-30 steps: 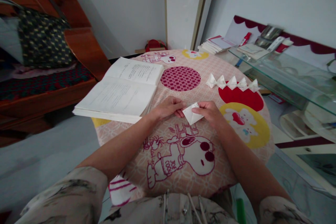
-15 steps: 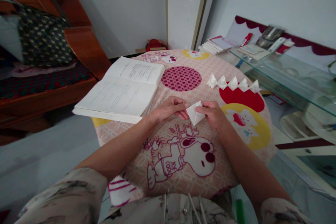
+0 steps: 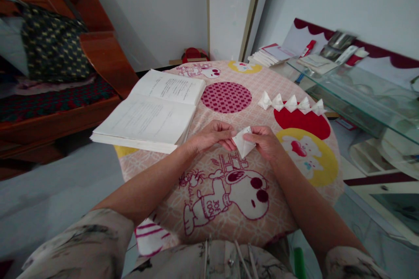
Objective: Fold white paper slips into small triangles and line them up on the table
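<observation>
A small folded piece of white paper (image 3: 242,144) is held just above the round table, which is covered by a pink cartoon-print cloth (image 3: 209,209). My left hand (image 3: 211,136) pinches the paper's left edge with curled fingers. My right hand (image 3: 266,141) grips its right side, thumb on top. Both hands meet near the table's middle, over a red printed pattern. A row of several finished folded white paper pieces (image 3: 291,103) lies linked together farther back on the right.
An open thick book (image 3: 152,111) lies on the table's left part. A glass shelf unit (image 3: 366,91) with papers and small items stands at the right. Stacked booklets (image 3: 270,54) sit behind the table. A wooden bench with a dark patterned bag (image 3: 52,45) is at the left.
The folded paper has been lifted and turned slightly between my fingers; my hands have closed in a little around it. Nothing else has moved.
</observation>
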The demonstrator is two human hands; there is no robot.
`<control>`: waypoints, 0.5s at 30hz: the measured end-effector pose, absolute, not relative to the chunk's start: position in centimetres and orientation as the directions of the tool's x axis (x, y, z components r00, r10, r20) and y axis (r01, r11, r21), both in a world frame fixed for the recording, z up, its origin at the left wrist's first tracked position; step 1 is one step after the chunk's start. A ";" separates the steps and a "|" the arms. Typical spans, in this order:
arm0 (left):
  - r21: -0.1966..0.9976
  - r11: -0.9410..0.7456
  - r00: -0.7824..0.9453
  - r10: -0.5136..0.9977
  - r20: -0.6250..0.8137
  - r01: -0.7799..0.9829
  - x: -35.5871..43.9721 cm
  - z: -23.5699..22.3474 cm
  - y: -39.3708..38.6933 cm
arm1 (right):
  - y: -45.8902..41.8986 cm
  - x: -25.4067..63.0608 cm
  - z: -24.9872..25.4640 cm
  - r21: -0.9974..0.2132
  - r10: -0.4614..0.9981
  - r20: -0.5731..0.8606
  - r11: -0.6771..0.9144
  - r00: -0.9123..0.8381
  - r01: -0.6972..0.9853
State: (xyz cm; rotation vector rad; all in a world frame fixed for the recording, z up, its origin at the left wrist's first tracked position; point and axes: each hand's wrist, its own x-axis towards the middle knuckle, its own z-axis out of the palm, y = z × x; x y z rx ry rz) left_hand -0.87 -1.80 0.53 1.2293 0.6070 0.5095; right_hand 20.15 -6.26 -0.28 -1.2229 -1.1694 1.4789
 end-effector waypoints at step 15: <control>0.993 0.010 0.642 0.764 0.069 -0.119 -0.5 -0.3 -1.7 | -6.3 19.8 -0.5 -0.998 1.000 0.008 0.007 0.018 0.056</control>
